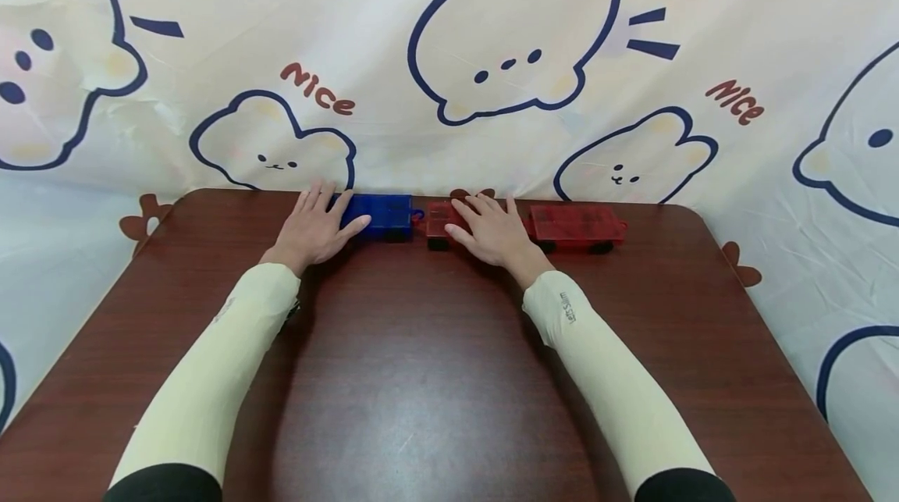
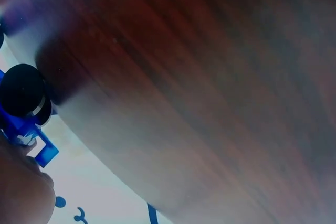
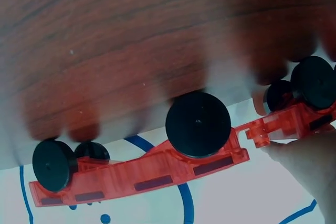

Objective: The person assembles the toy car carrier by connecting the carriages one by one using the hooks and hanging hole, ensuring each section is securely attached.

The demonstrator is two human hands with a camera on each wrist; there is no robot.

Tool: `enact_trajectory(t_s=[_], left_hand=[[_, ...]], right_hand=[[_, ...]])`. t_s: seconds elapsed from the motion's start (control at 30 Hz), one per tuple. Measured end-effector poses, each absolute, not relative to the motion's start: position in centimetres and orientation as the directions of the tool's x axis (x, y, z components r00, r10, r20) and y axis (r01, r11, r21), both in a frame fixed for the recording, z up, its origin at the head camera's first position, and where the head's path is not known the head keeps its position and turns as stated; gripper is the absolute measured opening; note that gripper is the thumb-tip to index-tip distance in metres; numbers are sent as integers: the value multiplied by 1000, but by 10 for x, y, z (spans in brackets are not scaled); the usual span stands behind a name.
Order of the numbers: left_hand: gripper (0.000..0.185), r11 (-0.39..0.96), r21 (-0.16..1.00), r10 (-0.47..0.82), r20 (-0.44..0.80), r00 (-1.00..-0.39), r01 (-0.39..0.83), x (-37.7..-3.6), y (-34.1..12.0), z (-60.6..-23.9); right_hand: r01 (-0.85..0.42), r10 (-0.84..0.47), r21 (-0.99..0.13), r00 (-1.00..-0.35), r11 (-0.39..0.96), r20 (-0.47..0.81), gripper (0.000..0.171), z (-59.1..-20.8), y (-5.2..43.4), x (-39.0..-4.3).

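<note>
A blue translucent toy train car (image 1: 388, 213) with black wheels stands at the table's back edge. My left hand (image 1: 312, 233) lies over its left part, fingers spread, thumb stretched across the top. A red toy train car (image 1: 438, 222) is to its right, hooks facing across a small gap. My right hand (image 1: 492, 233) covers much of this red car with spread fingers; in the right wrist view a fingertip (image 3: 259, 102) shows beside a wheel. Farther right stands a second red toy train car (image 1: 576, 225), its underside and black wheels (image 3: 198, 124) visible in the right wrist view.
The cars stand on a dark brown wooden table (image 1: 407, 377) with rounded back corners. A pale cloth (image 1: 379, 57) with blue-outlined cartoon animals hangs behind and at the sides. The left wrist view shows mostly tabletop, with the blue car's wheel (image 2: 22, 90) and hook (image 2: 47, 153) at its edge.
</note>
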State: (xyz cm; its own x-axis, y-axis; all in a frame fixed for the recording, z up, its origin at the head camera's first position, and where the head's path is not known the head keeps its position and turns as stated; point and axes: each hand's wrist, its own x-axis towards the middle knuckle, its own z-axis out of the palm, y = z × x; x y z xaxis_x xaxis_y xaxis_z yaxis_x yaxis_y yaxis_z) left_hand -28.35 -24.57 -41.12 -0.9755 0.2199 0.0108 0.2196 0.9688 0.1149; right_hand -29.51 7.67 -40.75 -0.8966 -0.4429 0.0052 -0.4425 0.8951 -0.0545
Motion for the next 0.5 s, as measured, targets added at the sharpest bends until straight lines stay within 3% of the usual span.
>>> enact_trajectory(t_s=[0.5], left_hand=[[94,969,95,230,-19,-973,227,-284,-242,-410]], right_hand=[[-436,-437,-49,-900,898,9,71,-412,76,-296]])
